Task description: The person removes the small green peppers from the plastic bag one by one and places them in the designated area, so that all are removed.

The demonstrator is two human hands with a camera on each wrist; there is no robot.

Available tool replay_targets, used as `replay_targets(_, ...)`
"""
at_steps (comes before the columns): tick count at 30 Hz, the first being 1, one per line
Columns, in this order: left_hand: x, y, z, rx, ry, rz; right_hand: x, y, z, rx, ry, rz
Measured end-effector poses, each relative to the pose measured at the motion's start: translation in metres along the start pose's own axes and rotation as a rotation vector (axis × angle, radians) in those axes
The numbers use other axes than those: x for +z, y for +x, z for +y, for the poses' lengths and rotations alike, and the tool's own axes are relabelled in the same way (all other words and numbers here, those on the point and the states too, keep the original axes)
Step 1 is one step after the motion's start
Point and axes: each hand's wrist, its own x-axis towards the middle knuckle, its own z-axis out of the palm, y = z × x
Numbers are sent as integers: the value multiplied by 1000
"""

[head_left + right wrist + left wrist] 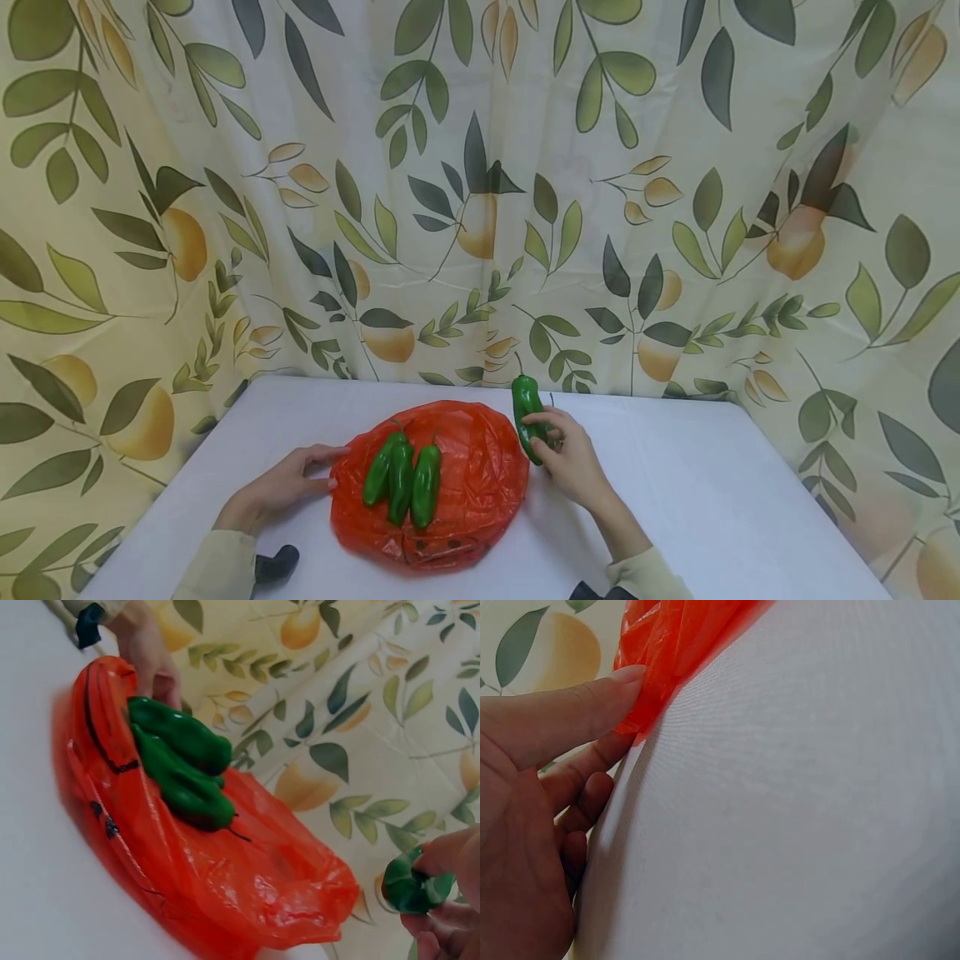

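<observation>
A red plastic bag (480, 467) lies on the white table, bulging. Three green peppers (426, 487) rest side by side on top of it. At the bag's left edge my left hand (288, 479) pinches the plastic; the left wrist view shows the thumb (622, 690) over the red film with fingers behind. My right hand (567, 458) grips a green pepper (527, 400) beside the bag's right edge, stem up. A second thin stem and some green show behind those fingers, perhaps another pepper, mostly hidden. In the right wrist view the held pepper (405, 885) shows its lower end.
The white table (697, 483) stretches out on both sides of the bag. A curtain (480, 208) printed with leaves and fruit hangs along the table's back and sides. Dark straps (276, 565) sit at both wrists.
</observation>
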Motion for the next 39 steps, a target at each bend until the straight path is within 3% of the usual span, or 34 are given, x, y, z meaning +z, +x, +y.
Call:
replay_targets(6,-1,1,-2,25,3,3,-14,3,5,28,-7,37)
replay_targets(20,-1,4,-6,72,25,0,-38,8,18,107,-34,36)
replay_targets(39,-2,1,-2,60,27,-6,-58,10,39,200,-78,-6)
